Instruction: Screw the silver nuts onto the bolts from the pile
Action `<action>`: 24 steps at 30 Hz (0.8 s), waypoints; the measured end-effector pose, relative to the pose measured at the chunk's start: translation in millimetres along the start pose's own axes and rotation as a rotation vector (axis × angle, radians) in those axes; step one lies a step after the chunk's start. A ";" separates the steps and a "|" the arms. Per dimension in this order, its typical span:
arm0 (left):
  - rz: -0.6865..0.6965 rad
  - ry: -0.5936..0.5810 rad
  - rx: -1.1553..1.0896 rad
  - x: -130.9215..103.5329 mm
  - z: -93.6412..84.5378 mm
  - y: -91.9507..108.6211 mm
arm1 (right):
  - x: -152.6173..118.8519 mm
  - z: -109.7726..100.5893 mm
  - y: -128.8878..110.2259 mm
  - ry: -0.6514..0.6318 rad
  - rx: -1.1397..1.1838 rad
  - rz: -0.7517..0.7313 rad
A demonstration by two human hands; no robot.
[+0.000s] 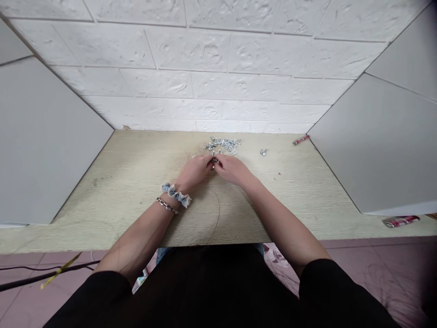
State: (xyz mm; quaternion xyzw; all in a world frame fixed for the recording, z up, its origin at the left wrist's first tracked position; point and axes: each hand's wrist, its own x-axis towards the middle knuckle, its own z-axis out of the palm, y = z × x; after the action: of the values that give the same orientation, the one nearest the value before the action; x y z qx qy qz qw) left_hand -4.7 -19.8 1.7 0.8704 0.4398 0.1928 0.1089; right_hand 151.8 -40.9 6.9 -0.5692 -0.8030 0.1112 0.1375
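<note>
My left hand (198,169) and my right hand (232,168) meet over the middle of the table. Fingers of both are closed in a pinch around a small metal fastener (214,160), mostly covered by the fingertips, so its exact kind is hidden. Just beyond the fingers lies a loose pile of silvery bolts (210,146), nuts and washers (234,151). Apart from the pile, to the right, sits a small group of metal hardware (264,152), seemingly a bolt with a washer.
The pale wooden table (136,182) ends at a white brick-patterned wall (211,50). Grey panels stand on the left (51,136) and right (382,141). Red-and-silver objects lie by the right panel's far end (301,140) and near its front corner (401,222).
</note>
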 end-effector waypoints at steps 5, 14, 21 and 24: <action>0.020 0.030 -0.052 -0.1 -1.9 0.2 | -0.8 -3.3 -1.3 0.031 0.021 -0.009; 0.073 0.065 -0.141 -1.2 -5.2 2.8 | -1.2 -9.9 -5.0 0.010 0.001 0.069; 0.060 0.116 -0.180 -2.3 -8.0 6.3 | -2.9 -12.3 -7.3 0.063 0.034 0.098; 0.021 0.143 -0.191 -1.8 -9.6 7.5 | -3.7 -11.1 -7.6 0.122 0.112 0.063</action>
State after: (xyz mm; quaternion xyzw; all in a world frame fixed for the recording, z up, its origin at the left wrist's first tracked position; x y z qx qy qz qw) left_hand -4.3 -25.5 12.6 0.8447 0.4167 0.2966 0.1578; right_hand 150.2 -46.6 19.5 -0.5912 -0.7673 0.1254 0.2145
